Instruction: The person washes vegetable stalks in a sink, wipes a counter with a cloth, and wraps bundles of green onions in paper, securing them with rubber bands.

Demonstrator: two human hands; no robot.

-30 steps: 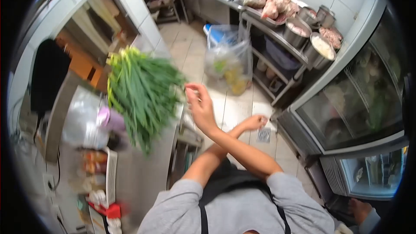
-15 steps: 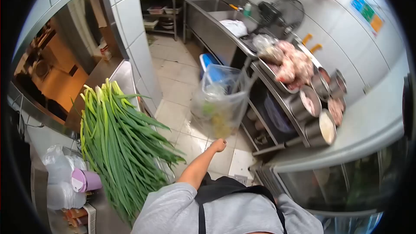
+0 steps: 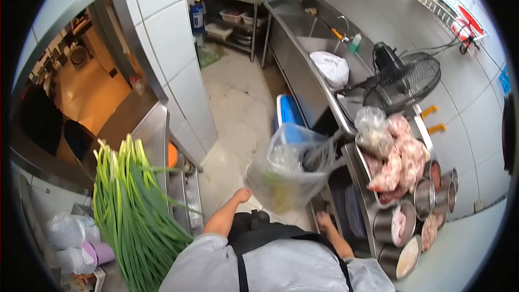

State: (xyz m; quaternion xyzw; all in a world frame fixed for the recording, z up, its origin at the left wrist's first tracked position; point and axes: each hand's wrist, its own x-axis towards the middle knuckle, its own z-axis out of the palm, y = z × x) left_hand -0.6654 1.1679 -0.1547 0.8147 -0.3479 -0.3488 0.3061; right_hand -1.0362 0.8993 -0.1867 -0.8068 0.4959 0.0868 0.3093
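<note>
My left hand (image 3: 243, 195) is loosely closed in front of my body, with nothing visible in it. It is close to the left side of a large clear plastic bag (image 3: 259, 184), apparently apart from it. The bag hangs open over the floor, with yellow-green scraps showing through its wall. My right hand (image 3: 325, 220) is low on the right, fingers curled and nothing visible in them, beside the lower shelf of the steel table. On the left counter lies a big heap of green onions (image 3: 132, 211), away from both hands.
At right, a metal tray (image 3: 367, 170) holds raw meat (image 3: 403, 157), with steel pots (image 3: 385, 230) alongside. A fan (image 3: 405, 78) stands near the sink (image 3: 313, 43), where a white bag (image 3: 330, 68) lies. A blue bin (image 3: 289, 111) sits beneath. Tiled floor (image 3: 232, 97) runs ahead between counters.
My view has shifted and turned, bringing the far shelf and sink more fully into sight. My right hand has come into view. My left hand has moved left and a little lower.
</note>
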